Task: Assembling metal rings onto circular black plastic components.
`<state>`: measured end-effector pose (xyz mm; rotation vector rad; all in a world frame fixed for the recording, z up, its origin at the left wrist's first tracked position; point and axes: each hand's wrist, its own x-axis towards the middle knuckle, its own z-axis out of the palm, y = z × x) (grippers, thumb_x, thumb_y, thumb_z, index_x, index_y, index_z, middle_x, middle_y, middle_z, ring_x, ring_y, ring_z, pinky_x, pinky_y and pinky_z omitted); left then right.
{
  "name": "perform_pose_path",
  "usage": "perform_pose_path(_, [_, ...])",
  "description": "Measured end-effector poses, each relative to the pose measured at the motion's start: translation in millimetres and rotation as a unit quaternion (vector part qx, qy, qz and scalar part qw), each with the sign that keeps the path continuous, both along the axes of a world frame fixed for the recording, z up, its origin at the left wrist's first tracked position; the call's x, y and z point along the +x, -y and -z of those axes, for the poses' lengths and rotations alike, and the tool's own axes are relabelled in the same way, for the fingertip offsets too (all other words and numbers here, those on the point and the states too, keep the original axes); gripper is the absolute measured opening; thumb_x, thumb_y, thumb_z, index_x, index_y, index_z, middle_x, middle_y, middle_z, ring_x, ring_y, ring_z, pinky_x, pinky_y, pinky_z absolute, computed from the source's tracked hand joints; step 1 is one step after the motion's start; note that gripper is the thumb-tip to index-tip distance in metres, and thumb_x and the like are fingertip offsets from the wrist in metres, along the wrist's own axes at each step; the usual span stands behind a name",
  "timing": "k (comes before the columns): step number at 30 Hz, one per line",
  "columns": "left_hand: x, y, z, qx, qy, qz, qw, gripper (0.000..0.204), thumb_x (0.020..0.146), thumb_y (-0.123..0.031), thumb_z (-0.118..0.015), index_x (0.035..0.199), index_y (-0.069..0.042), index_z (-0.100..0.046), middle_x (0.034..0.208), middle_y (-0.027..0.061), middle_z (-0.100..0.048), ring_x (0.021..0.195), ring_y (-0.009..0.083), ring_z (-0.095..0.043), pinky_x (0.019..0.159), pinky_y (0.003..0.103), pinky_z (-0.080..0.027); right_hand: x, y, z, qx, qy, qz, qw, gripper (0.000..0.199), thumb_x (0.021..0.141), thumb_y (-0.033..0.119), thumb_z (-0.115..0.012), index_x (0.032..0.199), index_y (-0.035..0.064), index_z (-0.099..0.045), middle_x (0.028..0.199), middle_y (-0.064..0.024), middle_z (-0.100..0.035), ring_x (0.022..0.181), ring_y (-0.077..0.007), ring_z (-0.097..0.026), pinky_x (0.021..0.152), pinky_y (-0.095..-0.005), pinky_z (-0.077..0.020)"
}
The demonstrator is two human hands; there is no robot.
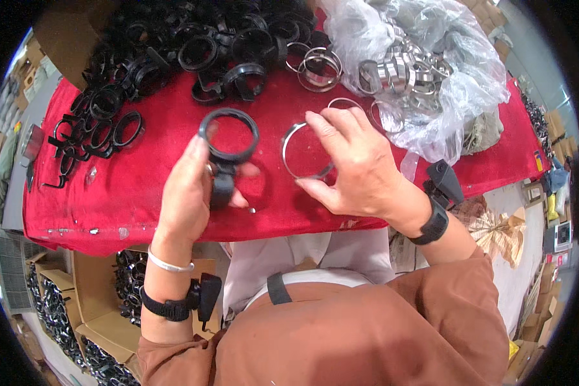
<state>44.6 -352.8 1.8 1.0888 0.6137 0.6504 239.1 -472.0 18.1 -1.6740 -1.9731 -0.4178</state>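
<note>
A black ring bracket (256, 143) with a round loop on top and a stem below is gripped in my left hand (185, 186). Its stem sits between the thumb and the fingers. To the right of it, a thin silver metal ring (285, 152) is pinched between the thumb and fingers of my right hand (360, 161). The two parts are apart, both held above the red cloth (264, 212). Just beyond my right hand, more silver metal rings (321, 69) lie on the cloth.
A big heap of black ring brackets (199, 51) covers the far left of the table. At the far right, a clear plastic bag (476, 71) holds several silver rings. Below the table's left side stand cardboard boxes (96, 289) with black parts.
</note>
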Motion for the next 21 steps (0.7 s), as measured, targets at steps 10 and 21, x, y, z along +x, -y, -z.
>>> perform_pose_path(10, [5, 23, 2, -0.015, 0.027, 0.129, 0.991, 0.055, 0.098, -0.031, -0.033, 0.145, -0.011, -0.013, 0.103, 0.0123, -0.059, 0.071, 0.0176, -0.062, 0.058, 0.029, -0.056, -5, -8, -18, -0.048, -0.129, -0.072, 0.988, 0.070, 0.059, 0.021, -0.079, 0.117, -0.0078, -0.050, 0.101, -0.0220, -0.057, 0.092, -0.0335, -0.058, 0.079, -0.0364, -0.0476])
perform_pose_path(21, [5, 21, -1, 0.017, -0.021, 0.139, 0.990, 0.052, 0.098, -0.030, -0.035, 0.145, -0.013, -0.019, 0.097, 0.0079, -0.058, 0.066, 0.0118, -0.058, 0.057, 0.025, -0.054, -8, -18, -10, -0.045, -0.168, -0.093, 0.980, 0.065, 0.062, 0.027, -0.076, 0.110, -0.0100, -0.054, 0.100, -0.0245, -0.059, 0.093, -0.0362, -0.058, 0.083, -0.0393, -0.0469])
